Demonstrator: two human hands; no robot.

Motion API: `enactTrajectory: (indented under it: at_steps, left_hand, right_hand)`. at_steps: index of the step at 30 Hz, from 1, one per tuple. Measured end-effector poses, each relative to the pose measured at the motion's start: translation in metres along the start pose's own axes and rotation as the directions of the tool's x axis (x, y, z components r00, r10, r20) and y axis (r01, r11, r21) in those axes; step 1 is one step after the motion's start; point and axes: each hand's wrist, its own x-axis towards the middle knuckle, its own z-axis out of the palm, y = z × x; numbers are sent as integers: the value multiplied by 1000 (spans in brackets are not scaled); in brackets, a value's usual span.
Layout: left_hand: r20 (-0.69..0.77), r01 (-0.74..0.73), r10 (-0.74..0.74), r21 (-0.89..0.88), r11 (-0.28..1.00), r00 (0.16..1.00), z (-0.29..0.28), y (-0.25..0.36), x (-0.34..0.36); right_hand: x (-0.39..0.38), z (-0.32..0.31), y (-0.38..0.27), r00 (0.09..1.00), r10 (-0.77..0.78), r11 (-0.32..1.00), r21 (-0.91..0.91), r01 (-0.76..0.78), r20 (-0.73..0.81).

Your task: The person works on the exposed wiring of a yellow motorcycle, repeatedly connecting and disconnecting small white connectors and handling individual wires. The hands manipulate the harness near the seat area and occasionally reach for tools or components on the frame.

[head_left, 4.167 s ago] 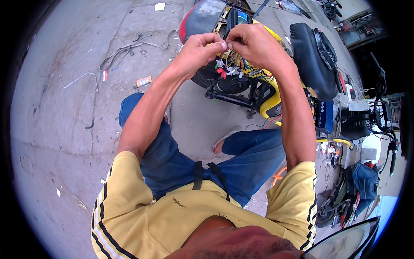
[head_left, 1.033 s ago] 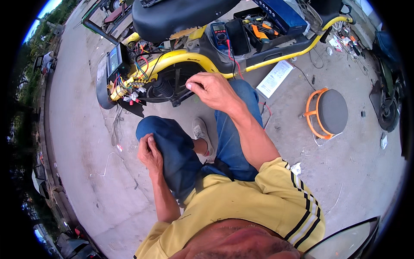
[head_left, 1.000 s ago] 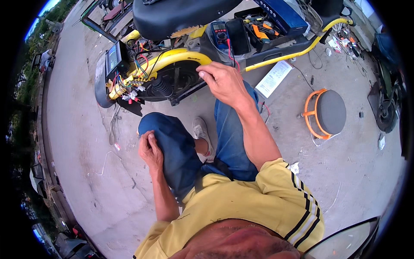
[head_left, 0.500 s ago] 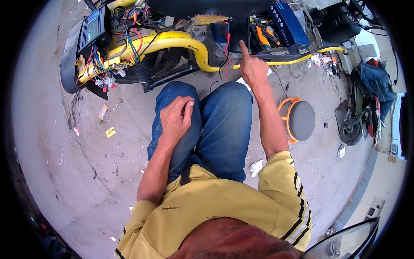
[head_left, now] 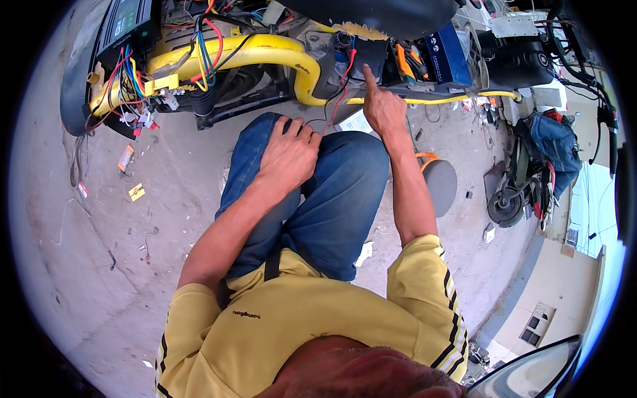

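Four seconds back both hands work together at a knot of coloured wires, fingertips pinched close. Now they are apart. The left hand [head_left: 288,156] has come down onto the blue-jeaned knee [head_left: 332,179] and lies flat there, fingers spread over the cloth, where a second ago it hung beside the thigh. The right hand [head_left: 383,109] has left the yellow frame tube [head_left: 265,50] it gripped a second ago; its index finger now stretches out, tip touching the black box [head_left: 371,60] under the seat, other fingers curled below. The wire bundle [head_left: 136,83] now sits well left of both hands.
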Motion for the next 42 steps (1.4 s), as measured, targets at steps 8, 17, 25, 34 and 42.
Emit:
enactTrajectory:
  at_steps: [8,17,25,34,42]
  left_hand:
    - [485,51,-118,150,987,867,15,-18,48]
    - [488,3,-95,187,982,868,30,-28,51]
    - [480,2,-90,180,984,873,29,-28,52]
    - [430,11,-59,113,994,901,17,-28,49]
    - [393,5,-81,190,982,916,30,-21,45]
  right_hand:
    - [-8,-5,0,999,22,999,-25,-21,30]
    - [37,-28,5,973,231,970,85,-228,-19]
    - [16,-33,-2,958,284,954,81,-287,45]
    - [5,-25,-5,960,255,966,-81,-247,113]
    - [14,-21,-3,977,187,975,-141,-172,98]
